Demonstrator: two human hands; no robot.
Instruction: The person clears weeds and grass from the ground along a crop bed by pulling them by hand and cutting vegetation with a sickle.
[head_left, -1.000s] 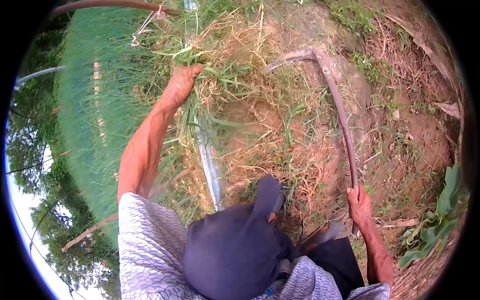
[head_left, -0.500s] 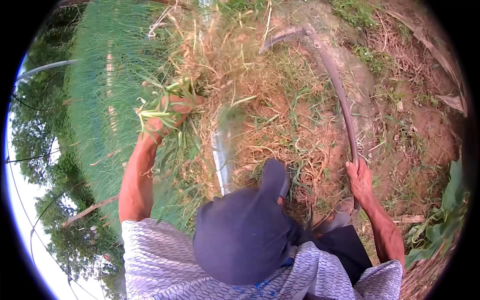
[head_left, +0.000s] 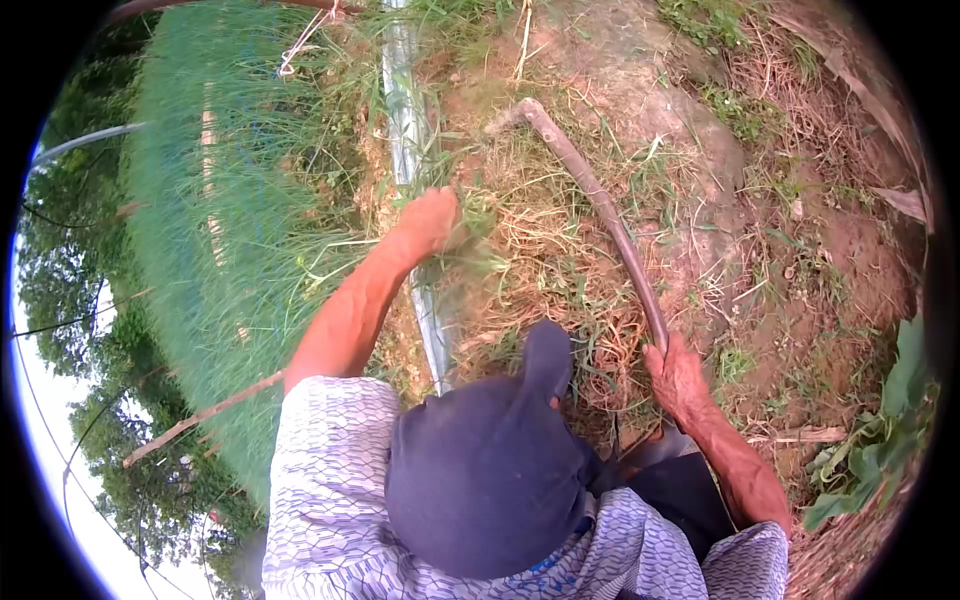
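My right hand [head_left: 680,378] is wrapped round the lower end of a sickle's long wooden handle [head_left: 612,215]. The sickle's blurred head [head_left: 508,117] is at the far end, close over the dry grass. Past the silvery strip lying along the bed, my left hand [head_left: 432,218] is closed in a fist, its back towards me. Blurred green weeds [head_left: 482,245] show at its fingers, which are partly hidden. Loose dry and green weeds [head_left: 540,235] cover the soil between the two hands.
Thin green crop leaves [head_left: 200,200] stand in a dense bed at left. The silvery strip [head_left: 402,105] runs along its edge. A dark-blue rounded cloth shape [head_left: 490,480] fills the lower middle. Broad green leaves [head_left: 880,450] lie at lower right; bare soil [head_left: 690,190] shows at right.
My left hand has moved right from the crop edge, and the weed bunch seen in it is no longer visible there. The sickle has swung left and its head has come lower.
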